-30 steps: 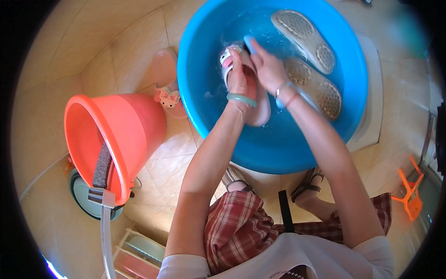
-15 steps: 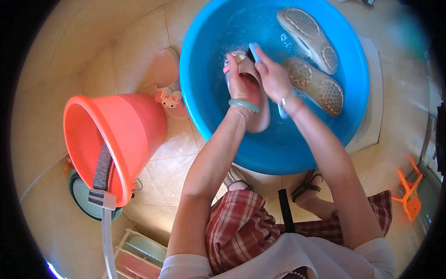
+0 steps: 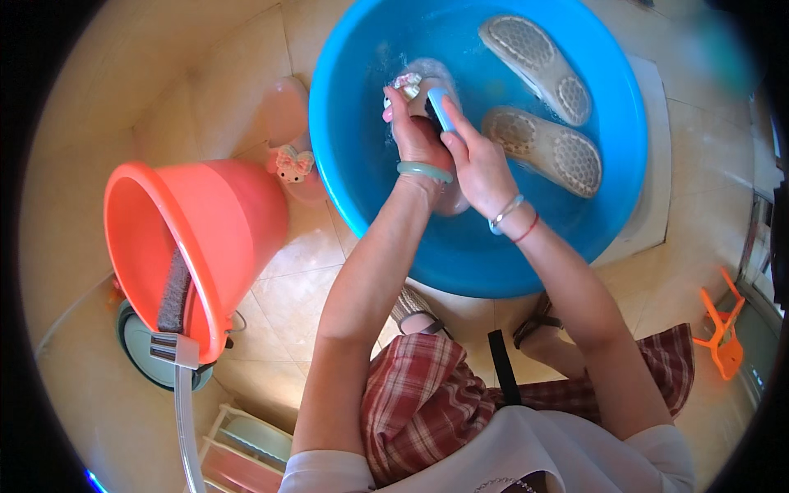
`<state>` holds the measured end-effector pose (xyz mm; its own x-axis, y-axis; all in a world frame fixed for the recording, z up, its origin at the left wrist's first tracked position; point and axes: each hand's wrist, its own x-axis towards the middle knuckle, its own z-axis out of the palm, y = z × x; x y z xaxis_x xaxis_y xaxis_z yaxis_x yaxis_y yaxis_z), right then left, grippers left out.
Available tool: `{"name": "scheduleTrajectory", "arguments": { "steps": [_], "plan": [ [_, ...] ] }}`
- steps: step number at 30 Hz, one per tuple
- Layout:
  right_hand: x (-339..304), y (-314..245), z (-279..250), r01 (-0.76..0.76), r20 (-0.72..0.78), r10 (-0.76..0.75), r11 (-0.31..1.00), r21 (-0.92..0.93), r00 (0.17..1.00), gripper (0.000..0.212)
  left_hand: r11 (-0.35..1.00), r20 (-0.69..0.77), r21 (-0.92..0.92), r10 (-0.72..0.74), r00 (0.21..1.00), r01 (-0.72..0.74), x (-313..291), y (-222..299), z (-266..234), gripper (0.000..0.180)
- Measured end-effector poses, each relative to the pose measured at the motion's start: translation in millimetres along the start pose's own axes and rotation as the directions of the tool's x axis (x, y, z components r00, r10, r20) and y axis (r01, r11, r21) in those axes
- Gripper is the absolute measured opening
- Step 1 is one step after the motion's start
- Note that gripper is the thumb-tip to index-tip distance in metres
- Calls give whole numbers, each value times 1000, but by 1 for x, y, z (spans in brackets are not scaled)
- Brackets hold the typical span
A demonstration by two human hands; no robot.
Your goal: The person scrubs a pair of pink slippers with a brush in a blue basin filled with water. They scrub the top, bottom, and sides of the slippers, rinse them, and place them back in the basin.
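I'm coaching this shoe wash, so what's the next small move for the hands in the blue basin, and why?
Probably another short brush stroke down the pink shoe. The left hand grips the shoe over the water in the blue basin, and the right hand presses a blue brush against it. Two more shoes lie sole-up in the basin.

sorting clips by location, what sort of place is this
Probably a home washing spot, perhaps a bathroom or yard: tiled floor, blue basin of water holding sandals, and an orange bucket beside it.
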<state>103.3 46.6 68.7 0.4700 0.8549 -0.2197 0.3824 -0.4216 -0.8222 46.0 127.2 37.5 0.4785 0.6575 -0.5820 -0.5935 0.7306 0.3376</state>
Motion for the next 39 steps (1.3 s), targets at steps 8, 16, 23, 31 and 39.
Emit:
{"name": "scheduleTrajectory", "arguments": {
  "steps": [8,16,23,31,39],
  "plan": [
    [81,17,-12,-99,-55,91,977,-186,994,45,999,106,-37,0,994,4,13,-22,-7,68],
    [41,20,-2,2,-74,-9,996,-88,997,49,998,48,-56,14,999,-11,1,-10,-3,68],
    [24,18,-2,9,-29,-8,1000,13,1000,51,994,71,-95,69,995,-62,14,-3,-11,71],
    [79,35,-11,-38,-126,21,990,-133,992,46,996,70,-84,26,997,-20,17,-13,-4,74],
    [-21,17,0,94,-110,-86,993,73,990,47,998,18,-36,49,999,-48,10,5,-6,75]
  ]
}}
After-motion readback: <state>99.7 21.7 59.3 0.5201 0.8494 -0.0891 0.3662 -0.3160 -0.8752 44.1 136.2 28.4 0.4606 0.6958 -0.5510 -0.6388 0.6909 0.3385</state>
